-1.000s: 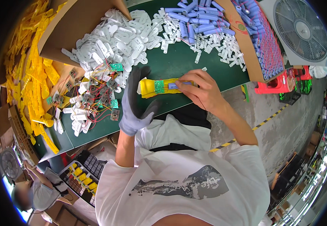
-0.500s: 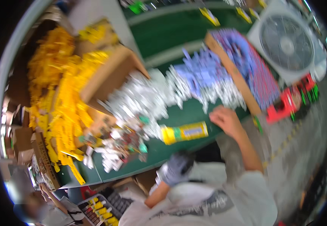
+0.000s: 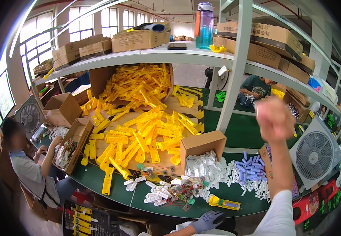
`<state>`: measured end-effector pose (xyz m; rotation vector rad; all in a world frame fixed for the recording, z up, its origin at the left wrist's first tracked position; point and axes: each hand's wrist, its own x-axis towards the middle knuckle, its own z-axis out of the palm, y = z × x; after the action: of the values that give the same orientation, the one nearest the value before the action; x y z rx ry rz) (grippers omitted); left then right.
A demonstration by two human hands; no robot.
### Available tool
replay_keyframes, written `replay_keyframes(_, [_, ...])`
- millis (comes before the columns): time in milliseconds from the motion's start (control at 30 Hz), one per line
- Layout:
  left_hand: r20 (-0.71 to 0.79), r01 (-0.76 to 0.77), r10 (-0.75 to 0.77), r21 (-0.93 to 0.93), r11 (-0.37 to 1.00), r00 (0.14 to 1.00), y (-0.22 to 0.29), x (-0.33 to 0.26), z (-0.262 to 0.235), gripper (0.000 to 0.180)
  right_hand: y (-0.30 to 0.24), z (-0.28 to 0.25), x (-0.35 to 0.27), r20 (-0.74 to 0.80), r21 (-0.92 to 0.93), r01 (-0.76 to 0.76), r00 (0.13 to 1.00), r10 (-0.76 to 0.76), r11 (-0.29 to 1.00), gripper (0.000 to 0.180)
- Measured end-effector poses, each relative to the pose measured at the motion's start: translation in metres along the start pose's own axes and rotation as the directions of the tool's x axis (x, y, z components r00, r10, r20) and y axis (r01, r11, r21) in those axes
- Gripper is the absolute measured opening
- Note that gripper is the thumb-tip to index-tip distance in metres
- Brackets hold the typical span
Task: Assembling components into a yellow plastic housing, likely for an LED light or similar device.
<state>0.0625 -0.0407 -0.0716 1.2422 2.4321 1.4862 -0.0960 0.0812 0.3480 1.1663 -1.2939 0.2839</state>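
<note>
I am raising my right hand (image 3: 273, 119) in a loose, empty fist, while my gloved left hand (image 3: 209, 220) is resting open at the table's near edge. Just right of it is lying the yellow assembled piece (image 3: 224, 203): light, stiff plastic, I judge, best pinched mid-body. An open brown carton (image 3: 202, 147) is sitting behind white parts; more cartons are lining the far shelf (image 3: 151, 55).
</note>
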Motion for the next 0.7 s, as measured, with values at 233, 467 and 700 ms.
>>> replay_keyframes(233, [-0.003, -0.142, 0.143, 0.046, 0.989, 0.99, 0.012, 0.022, -0.024, 0.039, 0.136, 0.144, 0.193, -0.019, -0.196, -0.457, 0.887, 0.462, 0.868, 0.034])
replay_keyframes(467, [0.026, -0.061, 0.06, 0.016, 0.998, 0.998, 0.014, 0.003, -0.003, 0.038, 0.089, 0.089, 0.234, 0.225, -0.026, -0.588, 0.784, 0.578, 0.808, 0.027])
replay_keyframes(700, [-0.063, 0.062, -0.09, -0.359, 0.931, 0.994, 0.036, -0.003, -0.055, 0.044, 0.002, -0.004, 0.115, 0.291, 0.027, -0.502, 0.831, 0.473, 0.865, 0.025])
